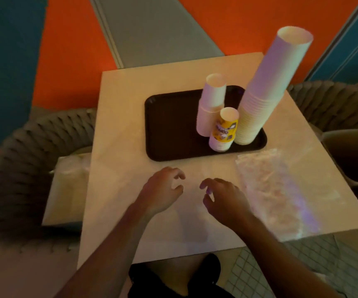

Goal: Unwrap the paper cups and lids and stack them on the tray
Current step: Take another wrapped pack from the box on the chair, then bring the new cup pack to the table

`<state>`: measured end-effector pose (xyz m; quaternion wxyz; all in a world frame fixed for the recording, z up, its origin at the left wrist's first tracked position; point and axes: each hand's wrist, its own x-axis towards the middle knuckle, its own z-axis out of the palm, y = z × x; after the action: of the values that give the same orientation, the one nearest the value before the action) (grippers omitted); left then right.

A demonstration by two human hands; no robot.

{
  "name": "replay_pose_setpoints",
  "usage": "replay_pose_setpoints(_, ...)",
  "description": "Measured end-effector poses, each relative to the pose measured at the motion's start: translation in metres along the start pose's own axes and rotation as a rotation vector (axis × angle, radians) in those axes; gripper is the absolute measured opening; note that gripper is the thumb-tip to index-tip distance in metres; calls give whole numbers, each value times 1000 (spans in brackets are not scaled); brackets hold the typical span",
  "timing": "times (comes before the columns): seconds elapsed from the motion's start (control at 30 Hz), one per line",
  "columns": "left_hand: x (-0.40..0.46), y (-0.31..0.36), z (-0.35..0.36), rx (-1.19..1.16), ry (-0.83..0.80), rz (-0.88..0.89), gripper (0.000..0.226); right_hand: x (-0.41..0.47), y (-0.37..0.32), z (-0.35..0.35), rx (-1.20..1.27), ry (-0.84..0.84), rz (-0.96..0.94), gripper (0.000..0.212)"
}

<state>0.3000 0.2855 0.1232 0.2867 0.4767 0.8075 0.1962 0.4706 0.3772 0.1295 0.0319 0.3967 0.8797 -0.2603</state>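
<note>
Both my hands hover just above the table [130,125], side by side and a little apart, and they hold nothing. The fingers [178,176] of my left hand [161,190] are loosely curled and spread, with the tips turned toward the other hand. My right hand [223,196] looks the same, fingers bent softly and empty.

Beyond my fingers lies a dark tray [169,125]. On its far right part stand three stacks of paper cups, all upside down. The tall stack [266,89] is the one most to the right and it leans away to the right. The medium white stack [211,106] stands left of it. The short stack [224,130], with a yellow printed cup on top, is the nearest to my fingers, and it stands in front of the other two, close to both.

Just to the right of my right hand a crumpled clear plastic wrapper [277,190] lies flat on the table. To the left of my left hand, lower than the table edge, I see a white package [66,190] on a woven chair [23,168].
</note>
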Motion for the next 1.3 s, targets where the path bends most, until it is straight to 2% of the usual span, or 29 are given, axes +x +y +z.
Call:
replay_pose_setpoints(0.2,-31,-85,-43,-84,96,-139,22,33,-81,40,-31,-72,-84,31)
replay_pose_setpoints(0.4,-58,-187,-91,-215,241,-263,19,60,-178,92,-12,-104,-172,45)
replay_pose_setpoints(0.5,-63,-235,-105,-245,299,-340,10,73,-216,118,-2,-141,-193,49)
replay_pose_setpoints(0.57,-57,-272,-111,-224,304,-376,12,84,-238,137,-15,-173,-207,48)
replay_pose_setpoints(0.63,-43,-305,-109,-137,210,-403,28,92,-252,152,-34,-198,-211,46)
replay_pose_setpoints(0.73,-17,-343,-99,-26,-64,-421,59,98,-261,169,-61,-244,-168,46)
replay_pose_setpoints(0.8,-1,-361,-91,-7,-146,-419,71,100,-261,177,-66,-253,-132,48)
replay_pose_setpoints(0.93,25,-381,-70,59,-182,-335,73,101,-261,184,-58,-248,-89,48)
replay_pose_setpoints(1.07,36,-394,-48,119,-231,-326,68,102,-261,186,-57,-236,-73,46)
replay_pose_setpoints(1.2,33,-408,-38,10,-145,-363,56,102,-264,189,-72,-228,-60,40)
replay_pose_setpoints(1.3,33,-417,-34,-64,-131,-373,57,102,-266,191,-89,-218,-52,37)
